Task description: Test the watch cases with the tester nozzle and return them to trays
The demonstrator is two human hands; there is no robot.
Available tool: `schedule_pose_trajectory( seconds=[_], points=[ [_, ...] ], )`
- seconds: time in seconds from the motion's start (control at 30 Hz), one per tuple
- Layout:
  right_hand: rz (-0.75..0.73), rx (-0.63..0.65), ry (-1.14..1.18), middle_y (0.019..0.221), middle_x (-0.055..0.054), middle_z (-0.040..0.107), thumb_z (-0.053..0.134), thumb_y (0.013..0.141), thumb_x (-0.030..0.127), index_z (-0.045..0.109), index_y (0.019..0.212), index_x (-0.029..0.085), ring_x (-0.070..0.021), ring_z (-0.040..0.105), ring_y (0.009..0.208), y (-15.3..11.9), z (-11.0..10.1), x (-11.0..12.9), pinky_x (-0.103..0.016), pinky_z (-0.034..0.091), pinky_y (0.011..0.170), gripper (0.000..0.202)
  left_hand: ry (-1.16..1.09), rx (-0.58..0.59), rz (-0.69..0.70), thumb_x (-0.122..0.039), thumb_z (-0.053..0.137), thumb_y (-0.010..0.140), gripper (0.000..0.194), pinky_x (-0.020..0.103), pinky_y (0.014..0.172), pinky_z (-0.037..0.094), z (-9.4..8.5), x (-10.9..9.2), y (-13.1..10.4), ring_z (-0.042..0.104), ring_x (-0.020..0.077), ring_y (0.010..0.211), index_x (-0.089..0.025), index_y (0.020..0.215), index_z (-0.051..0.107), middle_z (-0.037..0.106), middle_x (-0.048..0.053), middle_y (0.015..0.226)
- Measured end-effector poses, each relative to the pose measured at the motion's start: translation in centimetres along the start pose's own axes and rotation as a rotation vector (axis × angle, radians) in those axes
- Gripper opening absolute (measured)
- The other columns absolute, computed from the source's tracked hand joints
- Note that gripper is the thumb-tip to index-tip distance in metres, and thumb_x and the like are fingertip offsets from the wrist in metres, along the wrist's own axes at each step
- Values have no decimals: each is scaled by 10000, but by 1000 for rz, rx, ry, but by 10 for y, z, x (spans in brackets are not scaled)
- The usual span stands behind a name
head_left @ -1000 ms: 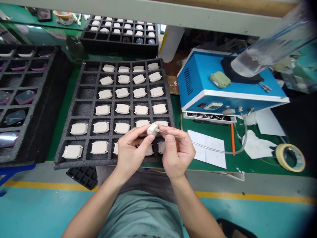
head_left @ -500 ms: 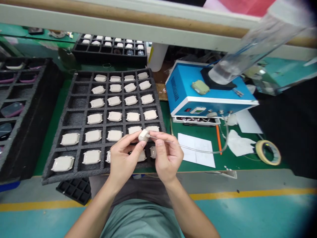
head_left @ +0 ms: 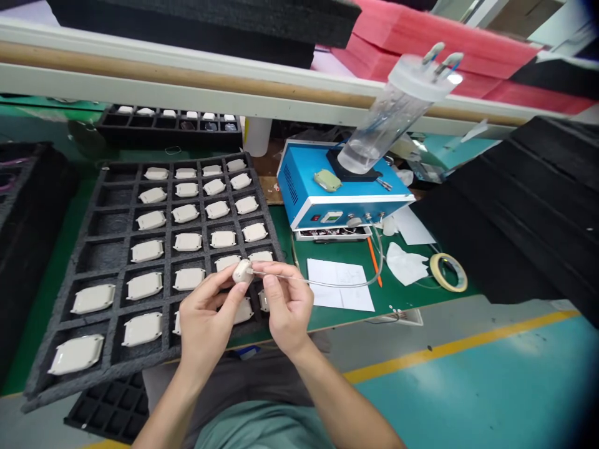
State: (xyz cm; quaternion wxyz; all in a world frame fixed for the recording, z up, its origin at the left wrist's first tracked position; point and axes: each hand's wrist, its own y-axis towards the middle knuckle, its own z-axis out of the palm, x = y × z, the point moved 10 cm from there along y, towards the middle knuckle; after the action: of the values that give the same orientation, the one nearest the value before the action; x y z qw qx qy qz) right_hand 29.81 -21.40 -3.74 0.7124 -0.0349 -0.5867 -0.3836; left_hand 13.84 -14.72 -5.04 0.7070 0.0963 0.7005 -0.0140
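Small cream rounded-rectangular casing (head_left: 243, 271) held in left hand (head_left: 206, 318), fingers closed on it, above near-right corner of dark grey foam compartment tray (head_left: 84, 325). Clear thin flexible tube (head_left: 337, 285) pinched in right hand (head_left: 289, 307), tip at casing. Hands close together.

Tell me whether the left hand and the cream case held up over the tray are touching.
Touching. The head view shows it: the left hand pinches the cream case, thumb against its lower edge and fingers on its far side.
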Motion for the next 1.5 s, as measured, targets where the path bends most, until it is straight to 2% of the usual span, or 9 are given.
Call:
schedule_pose_trajectory(
  seconds=[0.43, 0.87, 1.13, 1.5],
  points=[
    [-2, -6, 38, 1071, -43, 799, 639, 1017, 209, 752, 1071, 255, -161, 778, 1016, 2, 0, -3, -286, 640, 919, 134, 18, -10, 8, -333, 877, 813, 339, 240, 801, 681, 2, -5, 2, 809, 200, 915, -238, 1136, 839, 838, 52, 1081],
    [-8, -4, 17, 1059, -60, 794, 635, 1015, 219, 739, 1064, 243, -178, 776, 1009, 4, 1, -3, -307, 641, 904, 118, 58, -33, 0, -368, 882, 802, 369, 264, 811, 689, -1, -1, 2, 813, 214, 911, -228, 1141, 837, 836, 62, 1086],
    [-2, -4, 2, 1051, -64, 799, 634, 1016, 229, 725, 1059, 236, -186, 780, 998, 3, 1, -3, -316, 641, 893, 101, 45, -22, -21, -405, 877, 799, 396, 343, 859, 697, 0, -2, 2, 814, 245, 924, -205, 1138, 835, 832, 82, 1101],
    [17, -6, -2, 1057, -63, 795, 631, 1018, 234, 726, 1067, 242, -185, 777, 1008, 2, 1, -5, -319, 641, 904, 107, 43, -13, 9, -367, 872, 811, 357, 248, 818, 682, 0, -5, 3, 811, 203, 901, -218, 1134, 839, 837, 59, 1035]
  ],
)
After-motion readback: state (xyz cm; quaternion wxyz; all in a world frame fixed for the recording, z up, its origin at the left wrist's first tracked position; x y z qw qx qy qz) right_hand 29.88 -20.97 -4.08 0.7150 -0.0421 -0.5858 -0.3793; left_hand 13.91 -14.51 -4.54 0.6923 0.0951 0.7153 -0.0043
